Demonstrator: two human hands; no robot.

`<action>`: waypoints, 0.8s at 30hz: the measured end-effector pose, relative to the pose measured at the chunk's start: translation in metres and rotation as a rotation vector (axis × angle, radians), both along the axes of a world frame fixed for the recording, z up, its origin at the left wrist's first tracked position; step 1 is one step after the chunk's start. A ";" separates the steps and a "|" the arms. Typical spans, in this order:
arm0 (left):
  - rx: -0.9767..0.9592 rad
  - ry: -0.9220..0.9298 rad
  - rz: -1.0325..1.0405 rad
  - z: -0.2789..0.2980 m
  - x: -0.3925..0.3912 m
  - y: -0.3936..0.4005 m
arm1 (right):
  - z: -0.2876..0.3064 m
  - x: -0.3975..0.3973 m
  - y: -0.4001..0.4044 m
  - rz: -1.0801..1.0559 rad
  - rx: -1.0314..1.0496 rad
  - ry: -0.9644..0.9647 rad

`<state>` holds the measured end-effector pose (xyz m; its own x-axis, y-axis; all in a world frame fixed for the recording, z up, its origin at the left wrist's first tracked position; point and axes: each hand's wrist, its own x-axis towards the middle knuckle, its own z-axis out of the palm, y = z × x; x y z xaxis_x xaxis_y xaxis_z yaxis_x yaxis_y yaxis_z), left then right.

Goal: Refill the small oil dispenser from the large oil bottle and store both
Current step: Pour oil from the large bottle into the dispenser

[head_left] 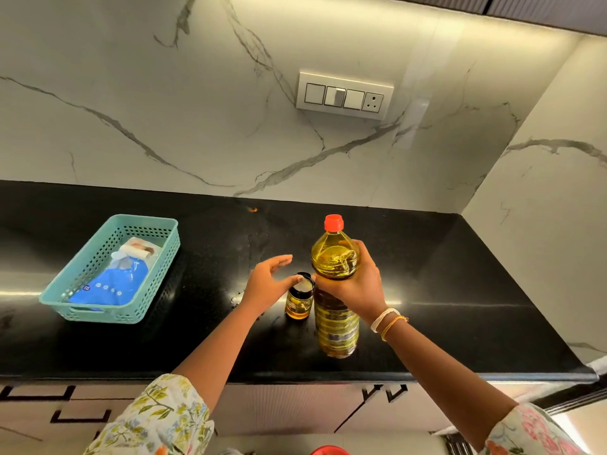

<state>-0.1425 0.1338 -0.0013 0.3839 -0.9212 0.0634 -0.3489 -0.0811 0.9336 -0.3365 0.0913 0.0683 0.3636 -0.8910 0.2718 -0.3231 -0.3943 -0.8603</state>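
Black polished stone desk [427,290] with obstacles and open lanes. The tall clear plastic oil bottle with red cap [335,257] and the small glass oil dispenser with black lid [299,300] stand just beside each other at centre, leaving no passage between them. The left hand [266,284] hovers spread beside the dispenser; the right hand [354,280] wraps the bottle's shoulder. The teal perforated plastic basket [111,267] occupies the left. Bare desk lies between basket and dispenser, behind the bottle toward the marble wall [197,110], and to the bottle's right.
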 end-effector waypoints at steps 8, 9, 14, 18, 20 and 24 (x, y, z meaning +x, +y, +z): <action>-0.033 0.143 0.103 0.010 0.036 0.028 | 0.012 0.051 0.016 0.167 0.092 -0.233; -0.023 0.152 0.100 0.010 0.041 0.031 | 0.012 0.059 0.017 0.174 0.108 -0.247; 0.023 0.151 0.140 0.005 0.072 0.043 | 0.003 0.104 0.018 0.215 0.157 -0.251; 0.096 0.166 0.158 -0.005 0.094 0.045 | -0.016 0.136 0.012 0.212 0.194 -0.214; 0.155 0.187 0.136 -0.009 0.102 0.045 | -0.029 0.148 0.011 0.192 0.207 -0.194; 0.212 0.186 0.063 -0.012 0.111 0.044 | -0.047 0.162 0.011 0.156 0.198 -0.184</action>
